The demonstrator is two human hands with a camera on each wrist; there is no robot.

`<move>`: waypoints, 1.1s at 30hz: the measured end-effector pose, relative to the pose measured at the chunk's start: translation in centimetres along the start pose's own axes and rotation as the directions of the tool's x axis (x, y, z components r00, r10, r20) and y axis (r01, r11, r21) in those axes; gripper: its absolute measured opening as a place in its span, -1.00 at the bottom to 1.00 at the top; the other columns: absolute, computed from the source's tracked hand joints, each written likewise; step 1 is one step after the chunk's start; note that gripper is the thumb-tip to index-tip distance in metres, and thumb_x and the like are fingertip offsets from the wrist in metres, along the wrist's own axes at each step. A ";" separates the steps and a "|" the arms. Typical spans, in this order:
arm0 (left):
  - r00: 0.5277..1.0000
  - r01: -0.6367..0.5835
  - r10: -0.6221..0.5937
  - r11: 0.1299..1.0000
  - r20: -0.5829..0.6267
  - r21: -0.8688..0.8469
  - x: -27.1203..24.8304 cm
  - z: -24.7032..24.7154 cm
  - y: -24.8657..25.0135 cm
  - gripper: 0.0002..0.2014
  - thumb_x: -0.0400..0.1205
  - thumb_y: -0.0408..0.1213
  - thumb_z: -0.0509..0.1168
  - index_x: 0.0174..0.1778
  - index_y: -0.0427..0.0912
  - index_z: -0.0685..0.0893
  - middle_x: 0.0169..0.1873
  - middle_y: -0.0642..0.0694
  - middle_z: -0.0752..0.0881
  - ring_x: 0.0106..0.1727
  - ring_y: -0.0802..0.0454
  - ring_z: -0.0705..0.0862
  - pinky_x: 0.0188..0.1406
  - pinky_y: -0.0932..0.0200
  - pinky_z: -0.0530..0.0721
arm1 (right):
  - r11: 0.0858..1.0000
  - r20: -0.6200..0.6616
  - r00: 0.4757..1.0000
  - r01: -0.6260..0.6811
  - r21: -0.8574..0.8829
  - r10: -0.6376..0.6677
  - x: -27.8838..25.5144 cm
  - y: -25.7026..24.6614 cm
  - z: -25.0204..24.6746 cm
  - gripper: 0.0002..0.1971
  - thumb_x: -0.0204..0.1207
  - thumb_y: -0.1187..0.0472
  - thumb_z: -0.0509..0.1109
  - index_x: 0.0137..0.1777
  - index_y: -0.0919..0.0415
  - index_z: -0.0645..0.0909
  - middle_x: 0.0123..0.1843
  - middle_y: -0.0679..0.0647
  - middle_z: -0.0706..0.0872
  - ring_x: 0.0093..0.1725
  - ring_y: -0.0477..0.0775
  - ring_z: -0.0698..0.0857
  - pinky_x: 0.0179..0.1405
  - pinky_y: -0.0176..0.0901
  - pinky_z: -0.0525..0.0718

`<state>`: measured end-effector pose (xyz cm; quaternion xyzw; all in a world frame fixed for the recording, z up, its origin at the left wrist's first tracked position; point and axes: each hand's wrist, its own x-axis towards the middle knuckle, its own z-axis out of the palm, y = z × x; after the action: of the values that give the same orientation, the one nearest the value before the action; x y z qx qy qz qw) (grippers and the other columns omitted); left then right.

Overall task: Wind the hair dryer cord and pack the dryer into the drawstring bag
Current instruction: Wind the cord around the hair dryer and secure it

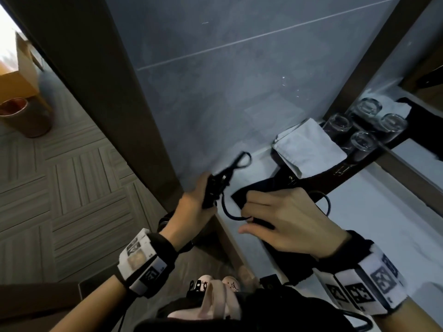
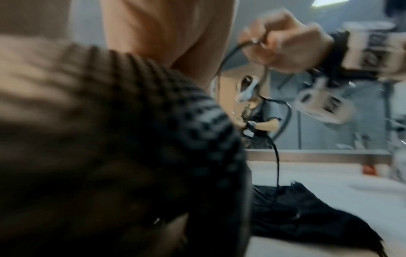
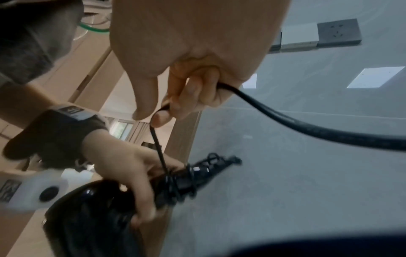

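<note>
The hair dryer [image 3: 92, 208] sits in the left hand [image 1: 191, 207], fingers wrapped round its handle, with several turns of cord [image 3: 307, 128] already on. The right hand [image 1: 287, 224] pinches the loose cord above the black drawstring bag [image 2: 307, 217] lying on the white counter [image 1: 383, 212]. Looks mid-winding; next probably another wrap, kept snug.

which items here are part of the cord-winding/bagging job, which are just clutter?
In the job:
hair dryer, gripped by left hand
cord, pinched by right hand, some turns already around the handle
black drawstring bag on the counter

Lying about:
folded white cloth
drinking glasses
copper bin
</note>
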<state>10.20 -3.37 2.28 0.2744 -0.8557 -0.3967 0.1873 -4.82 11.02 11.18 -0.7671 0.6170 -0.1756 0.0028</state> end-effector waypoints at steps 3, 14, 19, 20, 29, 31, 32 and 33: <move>0.975 -0.062 0.034 0.991 0.221 0.120 -0.5 0.5 1.3 -0.39 0.55 -0.52 0.32 0.50 -0.20 0.27 0.10 -0.33 0.61 0.09 -0.30 0.66 0.01 -0.14 0.63 | 0.999 -0.069 0.997 0.030 -0.033 -0.033 1.5 0.5 -0.6 -0.78 0.52 -0.01 0.44 -0.27 0.09 0.69 -0.30 -0.06 0.64 -0.35 -0.07 0.55 -0.49 -0.20 0.40; 0.936 -0.068 0.097 0.993 0.340 -0.098 -1.3 -0.4 3.5 -0.38 0.55 -0.43 0.32 0.42 0.16 0.24 -0.08 0.04 0.63 -0.02 0.12 0.62 -0.16 0.42 0.53 | 0.792 0.042 0.945 -0.294 0.535 0.323 1.7 6.6 4.5 -0.81 0.56 0.27 0.37 -0.29 0.19 0.69 -0.28 -0.04 0.69 -0.19 0.00 0.60 -0.09 -0.08 0.58; 0.968 -0.079 0.116 0.982 0.221 -0.169 -1.3 -0.3 4.0 -0.17 0.52 -0.43 0.41 0.44 0.41 0.13 -0.09 -0.10 0.74 -0.13 0.09 0.72 -0.14 0.27 0.62 | 0.240 0.190 0.854 -0.339 0.910 0.485 1.0 3.6 7.7 -0.75 0.59 0.53 0.18 -0.20 0.41 0.66 -0.28 0.11 0.71 -0.32 -0.26 0.65 -0.27 -0.41 0.60; 0.976 -0.093 0.121 0.983 0.181 -0.156 -1.3 -0.3 4.0 -0.24 0.50 -0.42 0.43 0.39 0.36 0.21 -0.07 -0.13 0.75 -0.13 0.10 0.72 -0.14 0.23 0.61 | 0.298 0.210 0.831 -0.404 0.865 0.516 0.7 2.8 8.5 -0.76 0.59 0.59 0.13 -0.12 0.56 0.64 -0.22 0.30 0.69 -0.30 -0.23 0.63 -0.28 -0.47 0.58; 0.998 0.056 -0.053 0.988 0.025 -0.143 -1.5 0.1 1.6 -0.46 0.39 -0.34 0.48 0.22 0.08 0.47 -0.19 0.22 0.70 -0.14 0.36 0.68 -0.25 0.52 0.52 | 0.788 0.069 0.893 -0.427 0.444 0.446 -4.5 1.6 10.1 -0.64 0.69 0.30 0.21 0.47 0.19 0.48 0.32 0.08 0.55 0.32 -0.02 0.53 0.34 -0.21 0.50; 0.996 0.088 -0.084 0.980 0.030 -0.177 -1.6 0.0 1.2 -0.49 0.34 -0.29 0.44 0.15 0.20 0.48 -0.16 0.17 0.75 -0.11 0.32 0.71 -0.17 0.46 0.57 | 0.802 -0.016 0.900 -0.381 0.460 0.436 -6.1 1.7 9.1 -0.65 0.65 0.42 0.22 0.39 0.21 0.56 0.33 0.08 0.56 0.33 -0.05 0.54 0.34 -0.26 0.51; 0.993 0.115 -0.110 0.976 0.035 -0.185 -1.7 0.0 1.0 -0.51 0.33 -0.27 0.43 0.15 0.16 0.51 -0.15 0.14 0.76 -0.09 0.30 0.71 -0.13 0.39 0.59 | 0.799 -0.073 0.891 -0.362 0.480 0.447 -6.9 1.8 8.6 -0.65 0.61 0.50 0.22 0.32 0.22 0.62 0.29 0.07 0.57 0.30 -0.09 0.55 0.31 -0.30 0.51; 0.991 0.135 -0.130 0.974 0.036 -0.183 -1.7 0.0 0.8 -0.52 0.32 -0.26 0.42 0.17 0.07 0.53 -0.11 0.13 0.75 -0.07 0.28 0.71 -0.11 0.32 0.60 | 0.798 -0.144 0.871 -0.349 0.491 0.470 -7.6 2.0 8.1 -0.64 0.58 0.55 0.22 0.24 0.23 0.67 0.24 0.07 0.59 0.26 -0.11 0.58 0.27 -0.32 0.53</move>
<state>11.25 -1.85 2.72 0.3075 -0.7972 -0.4893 0.1748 -5.88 16.02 1.07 -0.5625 0.7065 -0.4068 0.1379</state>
